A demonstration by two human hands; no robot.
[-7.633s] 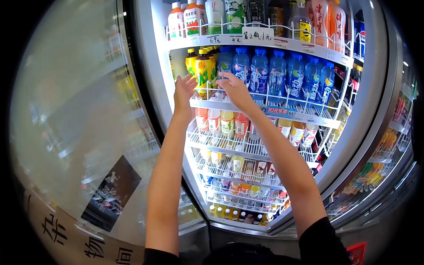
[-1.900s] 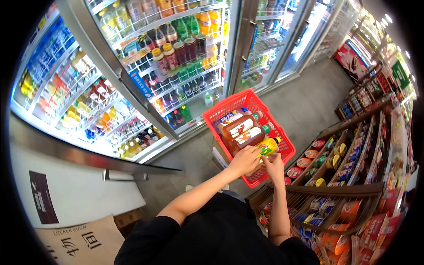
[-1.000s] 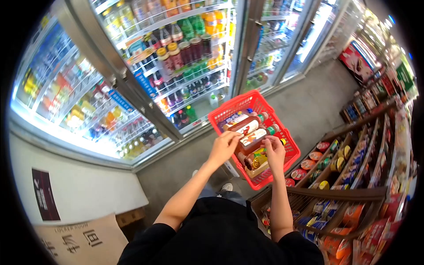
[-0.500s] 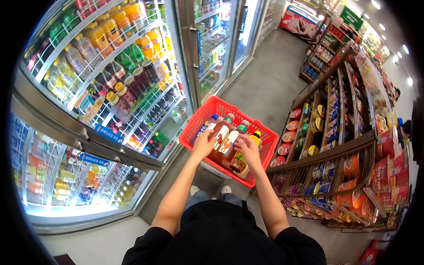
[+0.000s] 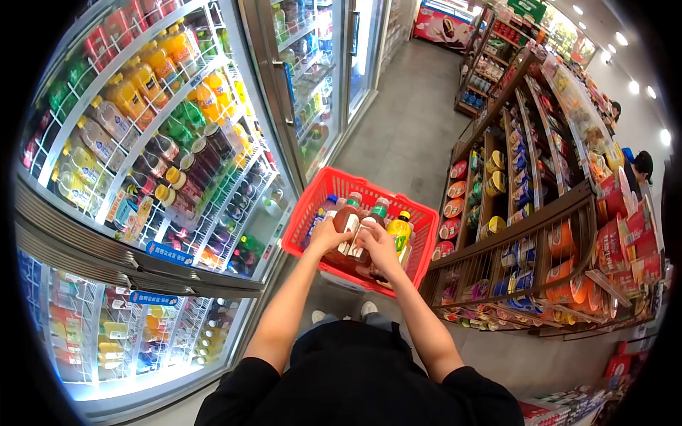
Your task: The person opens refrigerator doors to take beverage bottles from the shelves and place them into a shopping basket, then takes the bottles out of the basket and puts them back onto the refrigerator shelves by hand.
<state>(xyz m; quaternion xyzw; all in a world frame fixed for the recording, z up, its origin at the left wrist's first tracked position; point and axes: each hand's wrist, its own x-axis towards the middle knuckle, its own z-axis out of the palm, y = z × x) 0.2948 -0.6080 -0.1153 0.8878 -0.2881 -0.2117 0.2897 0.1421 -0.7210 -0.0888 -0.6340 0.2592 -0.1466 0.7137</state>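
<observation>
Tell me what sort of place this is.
Most likely a convenience store or small supermarket: glass-door drinks coolers on the left, shelves of packaged food on the right, and a red shopping basket holding bottles.

a lit drinks fridge point(image 5: 78, 219) spans ten o'clock, a brown snack rack point(image 5: 522, 224) stands at three, and a red-fronted case point(image 5: 442, 27) sits at one.

No text reads clearly, even on the blue door stickers point(image 5: 169, 253).
</observation>
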